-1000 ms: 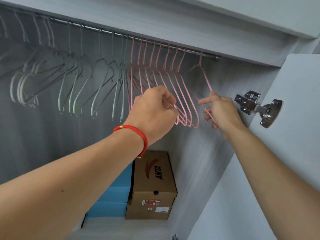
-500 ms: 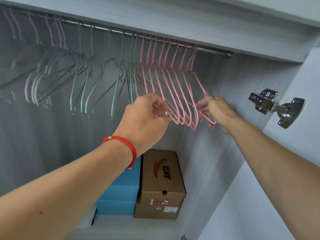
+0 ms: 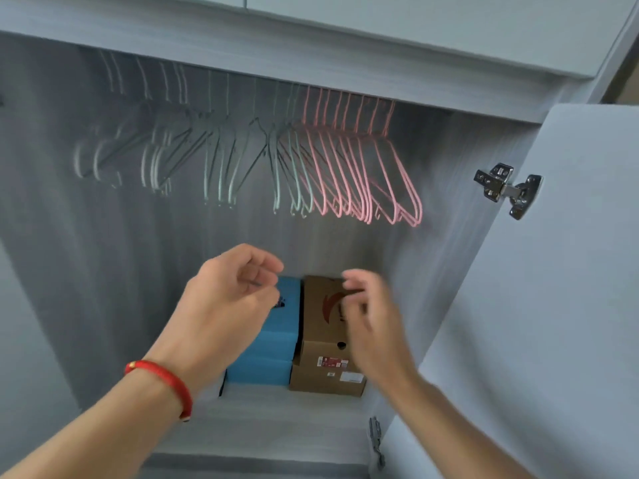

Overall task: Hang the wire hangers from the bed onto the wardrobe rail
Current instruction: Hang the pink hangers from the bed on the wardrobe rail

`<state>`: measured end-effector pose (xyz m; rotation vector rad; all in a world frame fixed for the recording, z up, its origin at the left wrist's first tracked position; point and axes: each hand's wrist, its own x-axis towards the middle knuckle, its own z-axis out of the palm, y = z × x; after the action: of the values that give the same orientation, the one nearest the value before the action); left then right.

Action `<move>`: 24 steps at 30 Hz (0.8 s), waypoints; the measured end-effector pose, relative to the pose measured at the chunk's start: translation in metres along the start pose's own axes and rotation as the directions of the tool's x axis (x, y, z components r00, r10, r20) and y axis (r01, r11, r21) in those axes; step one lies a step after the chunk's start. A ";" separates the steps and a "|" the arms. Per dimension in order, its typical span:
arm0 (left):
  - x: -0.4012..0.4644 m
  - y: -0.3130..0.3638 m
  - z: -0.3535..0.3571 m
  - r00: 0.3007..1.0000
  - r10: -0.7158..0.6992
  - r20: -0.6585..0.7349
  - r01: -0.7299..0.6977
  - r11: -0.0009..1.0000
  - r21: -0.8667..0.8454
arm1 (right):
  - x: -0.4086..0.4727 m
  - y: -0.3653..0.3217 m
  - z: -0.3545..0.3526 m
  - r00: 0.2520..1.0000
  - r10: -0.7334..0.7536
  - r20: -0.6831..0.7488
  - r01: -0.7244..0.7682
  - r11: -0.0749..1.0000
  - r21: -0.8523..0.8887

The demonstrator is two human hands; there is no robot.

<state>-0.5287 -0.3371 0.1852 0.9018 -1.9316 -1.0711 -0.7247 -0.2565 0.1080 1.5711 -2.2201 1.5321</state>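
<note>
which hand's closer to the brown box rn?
Right. The right hand overlaps the brown box in view, in front of its upper part. The left hand sits to its left, in front of the blue boxes.

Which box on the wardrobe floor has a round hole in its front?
The brown box, right of the blue boxes; their fronts show no hole.

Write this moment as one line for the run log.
pink hangers: on rail, not held | left hand: empty, below hangers | right hand: empty, blurred
</note>
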 end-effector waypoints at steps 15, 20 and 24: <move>-0.394 -0.154 -0.165 0.366 -0.576 -0.731 0.603 0.745 -0.286 | -0.296 -0.223 0.228 0.164 -0.483 0.860 0.207 0.869 0.449; -0.503 -0.182 -0.181 -0.119 -0.662 -0.740 0.648 0.513 -0.563 | -0.409 -0.271 0.242 -0.070 -0.315 0.947 0.496 0.812 0.307; -0.506 -0.191 -0.185 -0.080 -0.836 -0.543 0.456 0.453 -0.766 | -0.440 -0.276 0.245 -0.016 -0.188 0.982 0.605 0.780 0.160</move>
<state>-0.0860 -0.0591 -0.0472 1.8423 -0.1115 -0.9523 -0.1897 -0.1228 -0.0531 3.2244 -1.5763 -0.4054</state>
